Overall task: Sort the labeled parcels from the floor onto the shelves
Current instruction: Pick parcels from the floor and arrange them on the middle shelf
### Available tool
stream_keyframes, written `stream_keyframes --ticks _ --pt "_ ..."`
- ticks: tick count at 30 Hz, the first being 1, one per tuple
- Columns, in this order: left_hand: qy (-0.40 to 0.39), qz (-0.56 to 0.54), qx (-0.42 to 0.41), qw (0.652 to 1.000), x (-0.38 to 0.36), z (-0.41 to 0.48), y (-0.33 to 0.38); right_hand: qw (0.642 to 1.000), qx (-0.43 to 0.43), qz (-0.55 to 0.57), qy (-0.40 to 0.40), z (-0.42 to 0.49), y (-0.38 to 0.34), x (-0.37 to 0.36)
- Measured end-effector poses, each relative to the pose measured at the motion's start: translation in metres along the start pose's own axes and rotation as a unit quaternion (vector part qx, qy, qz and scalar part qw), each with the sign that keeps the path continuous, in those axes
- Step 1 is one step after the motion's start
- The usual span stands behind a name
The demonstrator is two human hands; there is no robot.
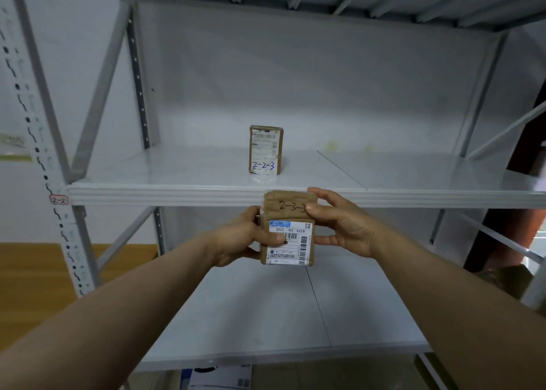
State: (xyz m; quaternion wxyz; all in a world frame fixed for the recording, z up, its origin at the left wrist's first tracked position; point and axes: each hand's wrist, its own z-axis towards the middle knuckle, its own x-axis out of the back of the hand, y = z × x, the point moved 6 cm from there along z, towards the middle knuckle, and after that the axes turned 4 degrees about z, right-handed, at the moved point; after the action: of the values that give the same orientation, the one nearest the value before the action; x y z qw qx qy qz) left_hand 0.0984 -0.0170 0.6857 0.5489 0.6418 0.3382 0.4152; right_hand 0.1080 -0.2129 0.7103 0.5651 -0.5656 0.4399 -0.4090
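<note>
I hold a small brown cardboard parcel [291,212] upright in front of the shelf edge; "2-3-3" is handwritten near its top and a white shipping label with barcodes covers its lower face. My left hand [242,239] grips its left side with the thumb on the label. My right hand [342,224] pinches its right side, thumb over the handwriting. A second brown parcel [266,149] marked "2-2-3" stands upright on the upper white shelf [147,188].
A tag reading "2-2" [59,200] sits on the grey upright at the upper shelf's left end. A lower white shelf [266,315] lies beneath my hands. A white-and-blue package [218,378] shows below it. Brown boxes [508,277] sit at right.
</note>
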Motion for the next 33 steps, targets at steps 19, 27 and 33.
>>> stream_keyframes --ticks 19,27,33 --pt "-0.063 0.106 0.152 0.981 0.057 0.049 -0.108 0.971 -0.193 -0.132 -0.043 0.074 0.112 -0.030" --pt "-0.047 0.152 0.208 0.965 0.067 0.077 -0.189 0.951 -0.235 -0.198 -0.008 0.119 0.200 -0.043" --pt "-0.014 0.147 0.240 0.960 0.052 0.111 -0.233 0.924 -0.194 -0.320 0.078 0.144 0.239 -0.004"
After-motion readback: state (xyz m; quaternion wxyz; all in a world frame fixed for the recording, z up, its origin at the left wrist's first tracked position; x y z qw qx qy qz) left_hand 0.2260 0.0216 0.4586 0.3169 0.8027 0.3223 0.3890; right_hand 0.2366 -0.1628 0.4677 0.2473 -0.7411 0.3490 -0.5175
